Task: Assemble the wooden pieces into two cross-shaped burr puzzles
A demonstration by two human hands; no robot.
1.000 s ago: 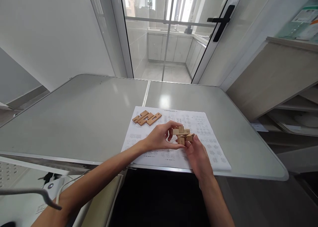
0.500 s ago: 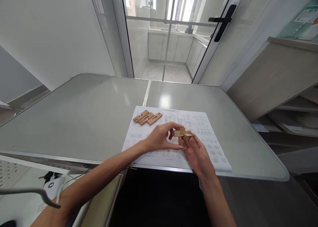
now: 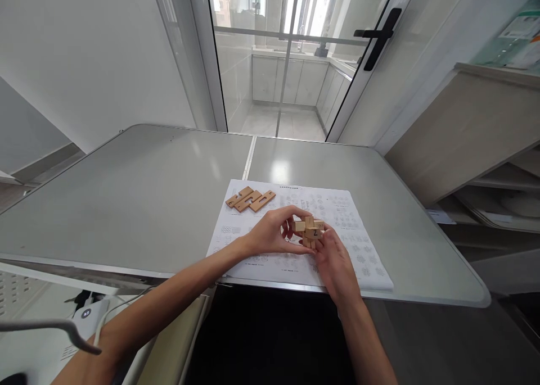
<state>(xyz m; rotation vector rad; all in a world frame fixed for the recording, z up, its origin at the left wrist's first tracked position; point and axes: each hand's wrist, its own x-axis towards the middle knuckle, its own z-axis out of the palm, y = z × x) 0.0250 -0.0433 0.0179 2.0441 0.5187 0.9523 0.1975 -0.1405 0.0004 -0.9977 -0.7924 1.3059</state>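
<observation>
A wooden burr puzzle (image 3: 310, 233) of interlocked pale bars is held between my two hands above a printed sheet (image 3: 363, 261). One bar end facing me carries a black "2". My left hand (image 3: 276, 230) grips it from the left, thumb below and fingers over the top, their tips partly hidden behind the puzzle. On the right side, my right hand (image 3: 335, 261) is closed on it with the thumb and fingers at its lower right. Flat notched wooden pieces (image 3: 248, 199) lie together on the sheet's upper left, some with black marks.
The sheet lies on a grey folding table (image 3: 169, 194) with a seam. Beyond it stands a glass door with a black handle (image 3: 377, 36). Shelves (image 3: 476, 132) rise at the right. At lower left are a white box (image 3: 86, 317) and a cable (image 3: 50, 326).
The puzzle has turned slightly in my hands, so the bar end with the "2" now faces me. My right hand has shifted a little left. The flat pieces stay put.
</observation>
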